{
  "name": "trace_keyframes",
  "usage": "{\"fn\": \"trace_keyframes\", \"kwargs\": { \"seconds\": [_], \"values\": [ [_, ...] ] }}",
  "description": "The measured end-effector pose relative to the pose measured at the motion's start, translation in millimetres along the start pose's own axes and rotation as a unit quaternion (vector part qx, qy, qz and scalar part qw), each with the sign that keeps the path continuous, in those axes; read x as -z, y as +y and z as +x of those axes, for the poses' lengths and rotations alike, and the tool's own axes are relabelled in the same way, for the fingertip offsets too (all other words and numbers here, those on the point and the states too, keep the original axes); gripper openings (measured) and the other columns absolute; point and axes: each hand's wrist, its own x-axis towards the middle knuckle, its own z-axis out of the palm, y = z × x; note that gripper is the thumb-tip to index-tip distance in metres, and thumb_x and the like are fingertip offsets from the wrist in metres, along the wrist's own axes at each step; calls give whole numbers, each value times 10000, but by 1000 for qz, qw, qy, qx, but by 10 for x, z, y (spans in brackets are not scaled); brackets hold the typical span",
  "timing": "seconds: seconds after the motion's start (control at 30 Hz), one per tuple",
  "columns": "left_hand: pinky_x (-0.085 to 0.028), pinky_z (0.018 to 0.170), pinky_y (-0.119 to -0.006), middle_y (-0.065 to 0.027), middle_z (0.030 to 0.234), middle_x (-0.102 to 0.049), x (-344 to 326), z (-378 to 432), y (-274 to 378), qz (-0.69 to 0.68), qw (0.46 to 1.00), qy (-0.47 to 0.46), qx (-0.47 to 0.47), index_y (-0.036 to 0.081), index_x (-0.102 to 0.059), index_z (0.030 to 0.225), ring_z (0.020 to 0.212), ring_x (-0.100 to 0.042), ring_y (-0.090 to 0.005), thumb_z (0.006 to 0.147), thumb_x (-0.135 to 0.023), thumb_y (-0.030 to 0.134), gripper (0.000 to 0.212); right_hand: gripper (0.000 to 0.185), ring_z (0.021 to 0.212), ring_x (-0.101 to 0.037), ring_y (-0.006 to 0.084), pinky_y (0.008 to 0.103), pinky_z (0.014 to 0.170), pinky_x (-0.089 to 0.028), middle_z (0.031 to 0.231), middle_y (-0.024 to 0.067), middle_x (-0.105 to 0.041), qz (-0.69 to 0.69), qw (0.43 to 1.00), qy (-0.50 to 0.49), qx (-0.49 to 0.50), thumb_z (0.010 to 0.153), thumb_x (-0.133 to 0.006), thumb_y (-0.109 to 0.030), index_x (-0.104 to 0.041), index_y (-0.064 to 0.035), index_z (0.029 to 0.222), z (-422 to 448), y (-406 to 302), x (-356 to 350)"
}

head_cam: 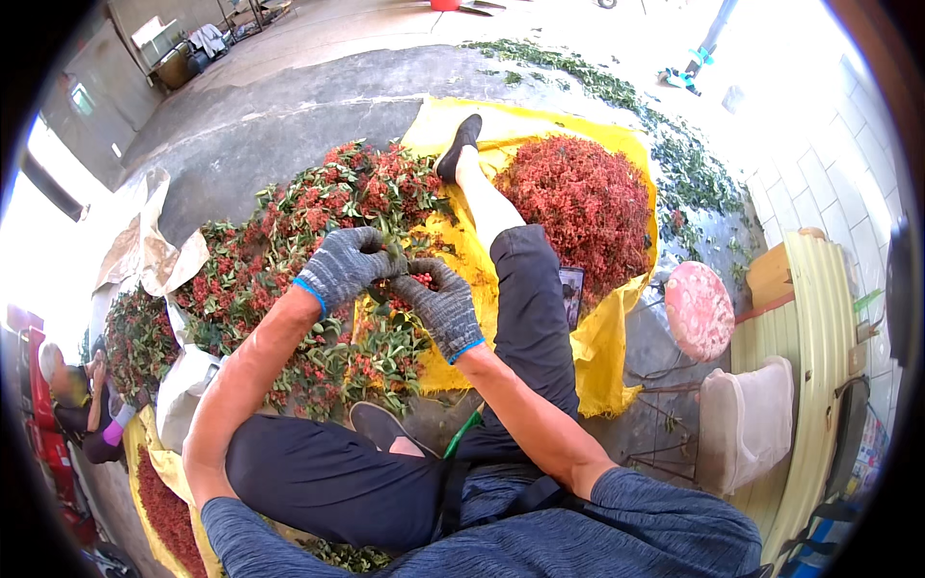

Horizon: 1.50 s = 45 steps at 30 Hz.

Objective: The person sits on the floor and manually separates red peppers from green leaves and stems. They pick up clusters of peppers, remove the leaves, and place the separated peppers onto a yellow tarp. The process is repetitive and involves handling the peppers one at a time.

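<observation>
Both hands wear grey knit gloves with blue cuffs and meet in front of me, over a long heap of leafy branches with red berry clusters. My left hand is closed on green leaves of a berry sprig. Close beside it, my right hand has its fingers at the sprig's red berries; its exact grip is partly hidden. Beyond my outstretched leg, a mound of loose red berry clusters lies on a yellow woven sheet.
A phone rests by my knee. At the right stand a round pink stool and a cushioned seat. Stripped leaves litter the floor. Another person sits at the far left beside more branches and a second berry pile.
</observation>
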Motion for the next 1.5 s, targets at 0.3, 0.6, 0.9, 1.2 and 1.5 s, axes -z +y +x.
{"fn": "trace_keyframes", "kwargs": {
  "seconds": [0.3, 0.6, 0.9, 1.2, 1.5],
  "values": [
    [-540, 725, -293, -28, 850, -704, 74, 50, -324, -33, 999, -26, 15, 9, -701, 997, 787, -629, -90, 851, -816, 197, 264, 244, 804, -592, 54, 242, 700, -503, 921, -2, -688, 53, 996, -23, -68, 897, -782, -152, -696, -39, 1095, -39, -99, 40],
    [-571, 872, -325, -79, 1033, -733, 78, -54, -61, -225, 971, -12, 79, -5, -691, 1070, 946, -696, -161, 949, -678, 168, 212, 204, 768, -571, 60, 237, 680, -468, 876, -23, -671, 142, 985, -19, -93, 896, -771, -171, -708, -63, 1058, -17, -42, 72],
    [-583, 846, -329, -82, 1038, -721, 81, -34, -15, -174, 981, -17, 87, 17, -681, 1141, 910, -691, -159, 939, -690, 163, 249, 183, 777, -584, 64, 246, 719, -486, 860, -25, -669, 163, 983, 3, -89, 889, -764, -156, -716, -56, 1035, 44, -28, 117],
    [-559, 822, -280, -24, 978, -724, -24, -2, -63, -26, 998, 43, -30, 55, -699, 1164, 870, -651, -91, 830, -776, 49, 342, 242, 784, -592, 48, 248, 695, -512, 862, -1, -696, -19, 1000, -18, -13, 885, -789, -182, -715, -42, 1068, -10, -13, 53],
    [-567, 737, -258, -29, 931, -703, 36, 72, -289, 60, 965, 228, -116, 40, -688, 1105, 811, -651, -94, 895, -618, -58, 242, 185, 756, -622, 92, 268, 668, -521, 883, 6, -701, 116, 987, 37, -107, 896, -761, -131, -703, -53, 1054, 34, 20, 94]
  ]
}}
